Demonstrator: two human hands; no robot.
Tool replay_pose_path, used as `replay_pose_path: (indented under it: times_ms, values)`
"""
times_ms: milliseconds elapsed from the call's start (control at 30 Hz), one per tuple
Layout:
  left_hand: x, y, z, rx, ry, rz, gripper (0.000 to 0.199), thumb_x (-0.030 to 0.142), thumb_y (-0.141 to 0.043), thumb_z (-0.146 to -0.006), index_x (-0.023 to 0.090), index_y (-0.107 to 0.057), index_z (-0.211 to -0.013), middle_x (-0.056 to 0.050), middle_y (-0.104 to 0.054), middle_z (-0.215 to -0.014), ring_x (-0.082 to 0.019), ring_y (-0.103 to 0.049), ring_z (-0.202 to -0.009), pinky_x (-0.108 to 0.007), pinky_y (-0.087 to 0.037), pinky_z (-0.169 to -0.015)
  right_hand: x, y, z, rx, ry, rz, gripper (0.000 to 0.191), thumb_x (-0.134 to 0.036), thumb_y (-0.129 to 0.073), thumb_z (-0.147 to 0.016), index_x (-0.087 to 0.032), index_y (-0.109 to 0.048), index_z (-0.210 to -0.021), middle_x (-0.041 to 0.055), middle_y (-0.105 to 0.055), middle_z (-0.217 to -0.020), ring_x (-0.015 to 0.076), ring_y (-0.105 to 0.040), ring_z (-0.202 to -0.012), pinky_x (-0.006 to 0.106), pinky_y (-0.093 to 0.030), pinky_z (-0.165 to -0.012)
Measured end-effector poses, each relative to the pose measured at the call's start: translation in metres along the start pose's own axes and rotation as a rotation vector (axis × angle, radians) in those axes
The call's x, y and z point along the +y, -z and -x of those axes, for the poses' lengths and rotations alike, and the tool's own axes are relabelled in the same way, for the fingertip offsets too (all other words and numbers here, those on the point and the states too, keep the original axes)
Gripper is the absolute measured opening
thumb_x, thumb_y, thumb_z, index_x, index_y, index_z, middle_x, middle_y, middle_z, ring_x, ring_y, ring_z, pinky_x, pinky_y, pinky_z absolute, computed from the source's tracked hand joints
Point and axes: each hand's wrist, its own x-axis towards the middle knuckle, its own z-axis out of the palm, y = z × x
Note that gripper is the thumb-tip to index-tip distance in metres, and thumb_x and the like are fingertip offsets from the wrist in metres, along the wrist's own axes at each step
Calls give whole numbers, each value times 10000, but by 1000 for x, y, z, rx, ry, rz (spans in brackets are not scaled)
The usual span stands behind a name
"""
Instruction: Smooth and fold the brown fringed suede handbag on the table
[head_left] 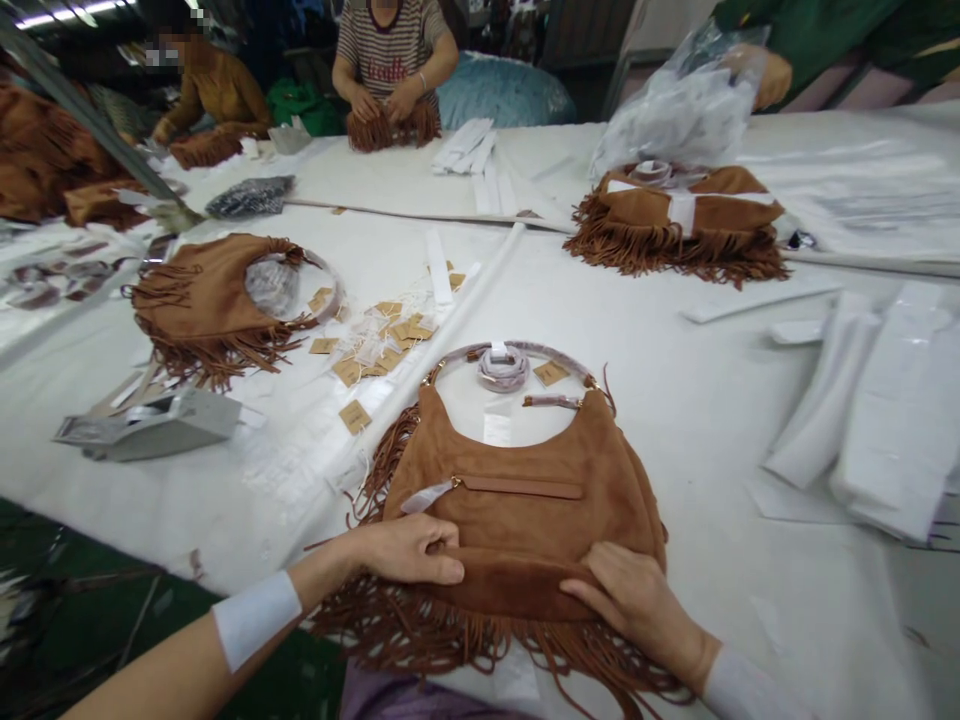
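A brown suede bag point(517, 460) with long fringe lies on the white table in front of me, its wrapped handle away from me. Folded suede along its near edge is pinched by my left hand point(412, 548) on the left and by my right hand point(630, 595) on the right. A zipper point(521, 487) with a wrapped pull crosses the bag above my hands. Inside the handle's loop sit a coiled, wrapped strap point(503, 368) and a tan tag point(551, 373). White material is wrapped round my left forearm.
A tape dispenser point(161, 425), a second fringed bag point(206, 290) and scattered tags point(390, 345) lie to the left. White padding strips point(900, 410) are at right. A strapped bag point(679, 215) is farther back, near a person's hand holding clear plastic point(675, 110). Other people work behind.
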Motion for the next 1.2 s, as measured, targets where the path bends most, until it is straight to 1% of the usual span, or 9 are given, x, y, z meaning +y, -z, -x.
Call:
replay_pose_path:
  times_ms: [67, 200, 367, 433, 600, 733, 967, 1067, 1200]
  values:
    - [0, 3, 2, -16, -35, 2, 372, 570, -487, -829, 199, -490, -813, 63, -438, -695, -91, -388, -635, -217, -267, -543, 0, 1, 0, -10, 10, -10, 392, -439, -427, -966, -206, -486, -656, -2, -534, -594, 126, -493, -537, 271, -334, -519]
    - [1, -7, 3, 34, 35, -23, 320, 510, -563, -796, 203, -471, -795, 69, -429, -686, -91, -387, -632, -220, -271, -544, 0, 3, 0, -27, 27, -20, 381, -425, -441, -963, -209, -488, -653, 0, -534, -602, 128, -487, -543, 269, -332, -517]
    - [2, -39, -1, 378, 87, -278, 211, 374, -558, -819, 208, -443, -758, 19, -579, -812, -147, -539, -776, -253, -354, -665, 0, 3, -1, -32, 34, -13, 361, -399, -452, -963, -202, -487, -662, -4, -522, -603, 127, -485, -551, 269, -333, -532]
    - [2, -49, -4, 447, 107, -377, 182, 366, -534, -838, 214, -456, -775, -13, -623, -881, -189, -580, -862, -277, -383, -716, 0, 3, -1, -29, 33, -18, 353, -382, -456, -964, -200, -487, -663, -5, -520, -603, 125, -482, -552, 270, -330, -538]
    - [5, -58, -10, 510, 176, -507, 124, 351, -510, -855, 232, -503, -889, -44, -664, -944, -237, -621, -928, -313, -431, -753, -2, 1, -1, -17, 5, -17, 362, -378, -449, -966, -197, -492, -655, -2, -527, -601, 125, -479, -548, 273, -319, -535]
    - [14, -64, -11, 533, 189, -521, 270, 418, -507, -870, 268, -498, -1094, -46, -682, -954, -239, -630, -934, -323, -445, -773, -3, -1, 1, -34, -24, -14, 368, -395, -454, -961, -195, -503, -655, 2, -541, -605, 127, -490, -556, 273, -317, -537]
    - [18, -82, -14, 676, 135, -566, 176, 352, -438, -907, 223, -519, -819, -46, -648, -876, -227, -592, -880, -328, -403, -763, -6, -1, 1, -65, -56, 11, 371, -409, -438, -965, -196, -492, -667, 6, -554, -625, 130, -507, -578, 275, -326, -556]
    - [11, -70, -10, 639, 103, -416, 218, 410, -573, -836, 215, -495, -777, -14, -637, -831, -203, -593, -828, -290, -386, -708, -6, -1, 2, -66, -43, 33, 365, -417, -436, -965, -196, -487, -680, 8, -558, -639, 134, -516, -590, 275, -330, -560]
    - [5, -41, 8, 442, -34, -286, 312, 419, -708, -720, 195, -490, -729, -4, -598, -855, -169, -555, -788, -251, -368, -669, -4, -2, 4, -44, -12, 51, 361, -429, -440, -962, -196, -485, -690, 11, -563, -649, 138, -519, -595, 275, -334, -560]
